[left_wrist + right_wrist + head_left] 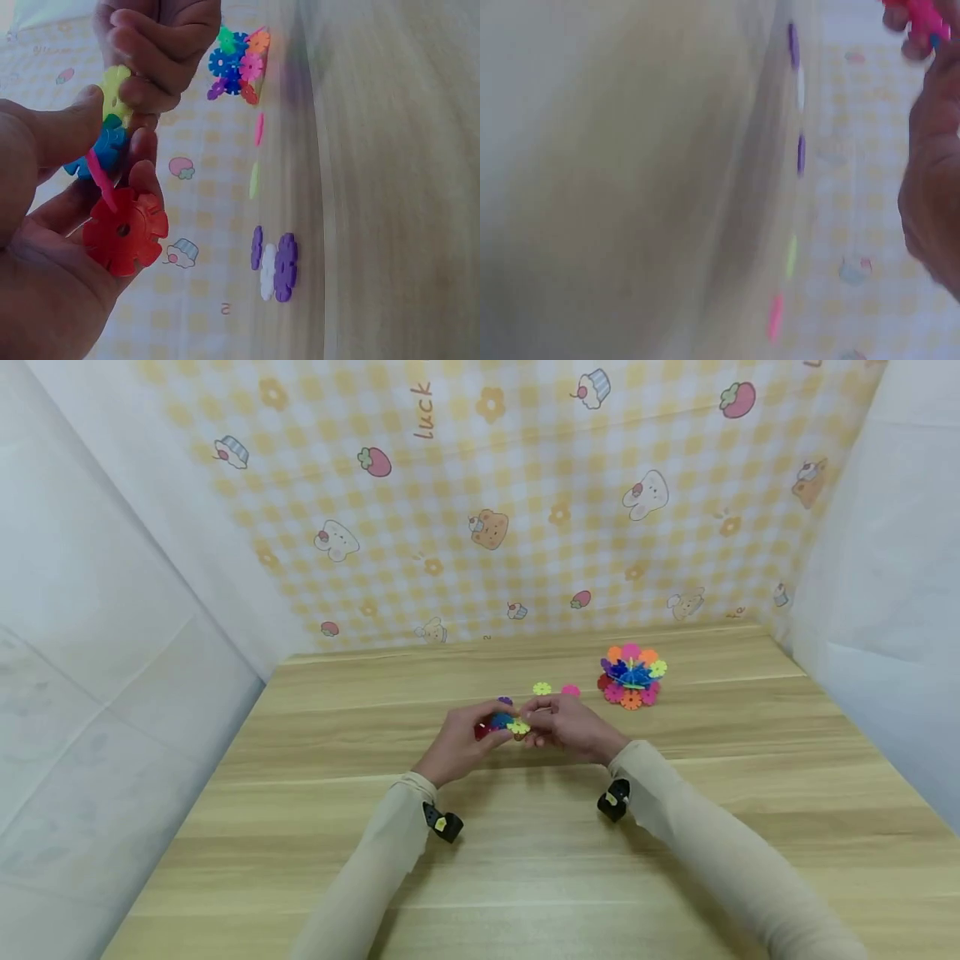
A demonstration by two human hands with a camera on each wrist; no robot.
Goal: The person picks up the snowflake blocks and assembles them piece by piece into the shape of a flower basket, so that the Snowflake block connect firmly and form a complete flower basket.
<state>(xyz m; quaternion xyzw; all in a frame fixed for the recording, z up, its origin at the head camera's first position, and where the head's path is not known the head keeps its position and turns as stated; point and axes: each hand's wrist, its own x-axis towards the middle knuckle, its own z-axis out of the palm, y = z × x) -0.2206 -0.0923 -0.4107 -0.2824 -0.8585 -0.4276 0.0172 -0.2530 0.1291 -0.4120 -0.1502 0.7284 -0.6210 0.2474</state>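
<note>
My left hand (459,743) holds a small cluster of joined plastic flower-shaped discs above the table. In the left wrist view, a red disc (124,232) lies at its near end, over the fingers. A pink disc (101,182), seen edge-on, joins it to a blue disc (106,150). Beyond the blue one, a yellow disc (115,94) sits between the left thumb and my right hand (573,727). The right fingers are curled and pinch the yellow disc's far side, hiding part of it. Motion blurs the right wrist view, where pink and red show at the fingertips.
A finished-looking ball of many coloured discs (632,677) stands at the back right of the wooden table (525,860). Loose on the table lie a yellow-green disc (542,689), a pink disc (571,691), a white disc (268,271) and two purple discs (286,267). Patterned cloth (450,527) hangs behind.
</note>
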